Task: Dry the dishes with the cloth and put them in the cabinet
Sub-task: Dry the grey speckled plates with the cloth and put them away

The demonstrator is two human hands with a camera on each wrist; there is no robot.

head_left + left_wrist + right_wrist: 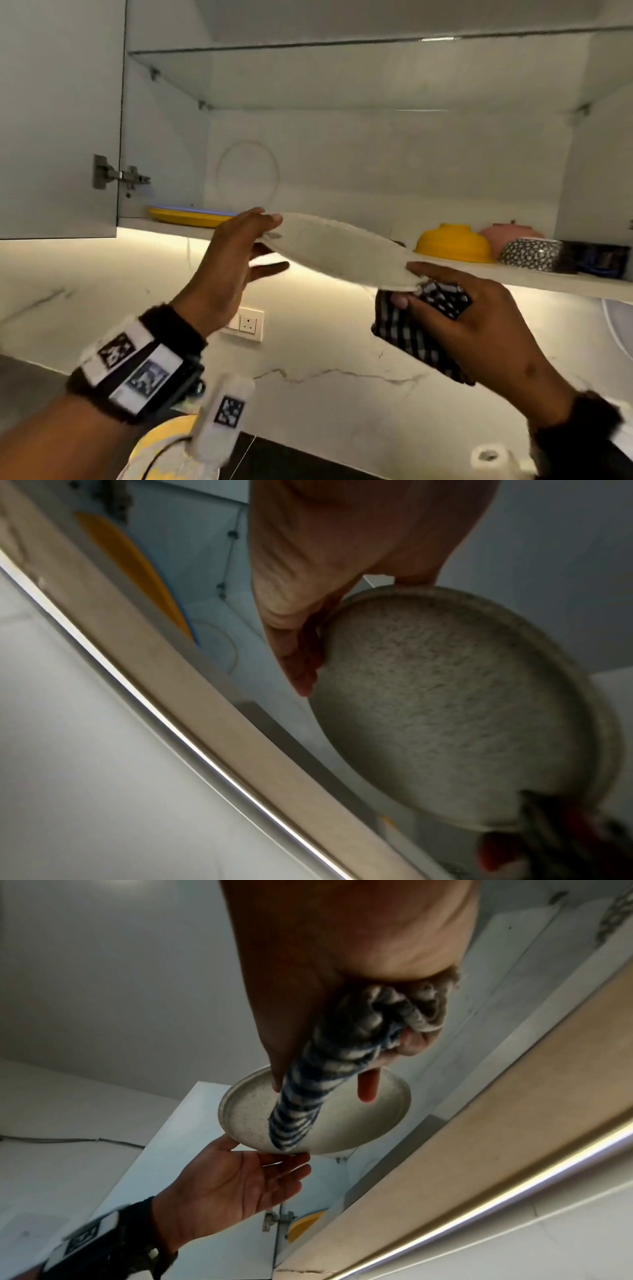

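Head view: we see the speckled white plate (337,251) held nearly flat in front of the open cabinet (342,144), level with its lower shelf (513,277). The left hand (233,260) touches the plate's left rim with straight, spread fingers, thumb on top. The right hand (469,315) pinches the right rim, thumb above, and grips the bunched checked cloth (414,329) under it. On the shelf stand stacked yellow and blue plates (186,215) at the left, and at the right an upturned yellow bowl (454,244), a pink bowl (507,233) and a patterned bowl (529,253).

Left wrist view: we note the plate's underside (452,712) with the left fingers (294,653) lying straight along its edge. The picture is blurred.

Right wrist view: the right fingers (368,1088) curl round the cloth (301,1112), which hangs across the plate (359,1123). The left hand (236,1180) is flat and relaxed, fingertips at the far rim.
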